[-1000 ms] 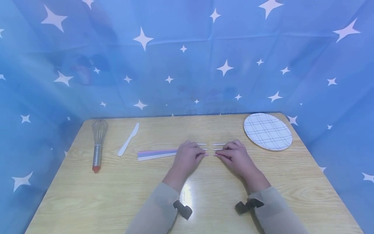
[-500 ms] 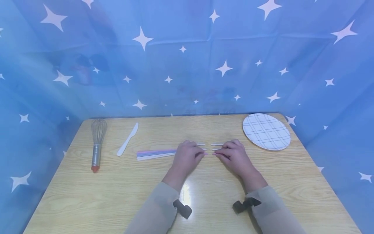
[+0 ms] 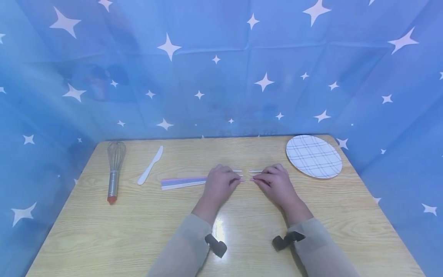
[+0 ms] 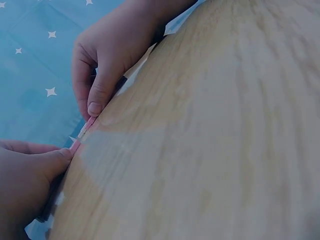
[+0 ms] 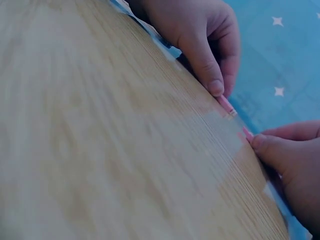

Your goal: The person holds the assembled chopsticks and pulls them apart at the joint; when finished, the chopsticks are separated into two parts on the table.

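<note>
Pink sticks (image 5: 226, 105), slim, ends apart, left grip (image 3: 219, 183) and right grip (image 3: 275, 183) each pinching one

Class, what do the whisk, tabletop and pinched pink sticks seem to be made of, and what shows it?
Whisk: mostly metal, perhaps steel, from its silvery shine. Tabletop: wood or wood-look laminate; grain shows, and a bright glare suggests gloss. Pink sticks: smooth-looking, perhaps plastic or paper; too little shows.

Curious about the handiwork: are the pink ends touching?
Apart: a gap separates the pink end in the left hand from that in the right hand.
</note>
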The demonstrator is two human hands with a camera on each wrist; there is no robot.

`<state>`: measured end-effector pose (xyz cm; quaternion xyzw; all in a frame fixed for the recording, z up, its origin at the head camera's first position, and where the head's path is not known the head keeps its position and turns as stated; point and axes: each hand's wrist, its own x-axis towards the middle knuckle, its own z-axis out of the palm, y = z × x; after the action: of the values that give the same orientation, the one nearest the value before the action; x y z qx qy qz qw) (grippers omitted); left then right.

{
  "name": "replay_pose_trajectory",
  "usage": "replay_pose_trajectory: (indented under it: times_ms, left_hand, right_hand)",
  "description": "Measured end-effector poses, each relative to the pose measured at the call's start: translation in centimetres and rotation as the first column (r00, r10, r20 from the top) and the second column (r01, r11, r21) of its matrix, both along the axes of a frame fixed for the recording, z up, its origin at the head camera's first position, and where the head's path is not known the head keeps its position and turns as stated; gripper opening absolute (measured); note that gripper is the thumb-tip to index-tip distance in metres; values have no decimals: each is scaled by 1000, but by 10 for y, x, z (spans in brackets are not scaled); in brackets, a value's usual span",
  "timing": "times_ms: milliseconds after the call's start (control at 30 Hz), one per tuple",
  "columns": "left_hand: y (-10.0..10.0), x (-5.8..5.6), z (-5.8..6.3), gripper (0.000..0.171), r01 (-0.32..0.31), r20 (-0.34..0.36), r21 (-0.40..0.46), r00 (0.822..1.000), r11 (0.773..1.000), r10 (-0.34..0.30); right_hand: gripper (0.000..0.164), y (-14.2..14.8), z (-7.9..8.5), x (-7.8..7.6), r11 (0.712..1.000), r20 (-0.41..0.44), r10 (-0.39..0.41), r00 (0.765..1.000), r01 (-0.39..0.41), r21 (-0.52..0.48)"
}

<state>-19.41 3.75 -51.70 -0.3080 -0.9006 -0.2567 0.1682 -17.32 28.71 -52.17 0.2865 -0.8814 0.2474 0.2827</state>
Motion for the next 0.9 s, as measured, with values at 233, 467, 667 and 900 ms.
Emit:
replay_pose_trajectory:
  times_ms: [233, 467, 667, 900]
  left_hand:
    - [-8, 0, -1, 10, 29, -63, 107, 998, 994, -23]
    - [-28, -2, 2, 10, 27, -111, 174, 994, 984, -8]
    - [-65, -5, -1, 11, -18, -109, 196, 993, 980, 40]
    - [-114, 1, 4, 11, -100, -42, 171, 993, 980, 109]
  right_hand:
    - [17, -12, -2, -5, 999, 5, 2, 1000, -2, -36]
    - [15, -29, 6, -8, 998, 14, 14, 1000, -13, -64]
    - [11, -52, 10, -11, 998, 51, 16, 999, -13, -55]
    - [11, -83, 11, -13, 1000, 122, 20, 992, -17, -26]
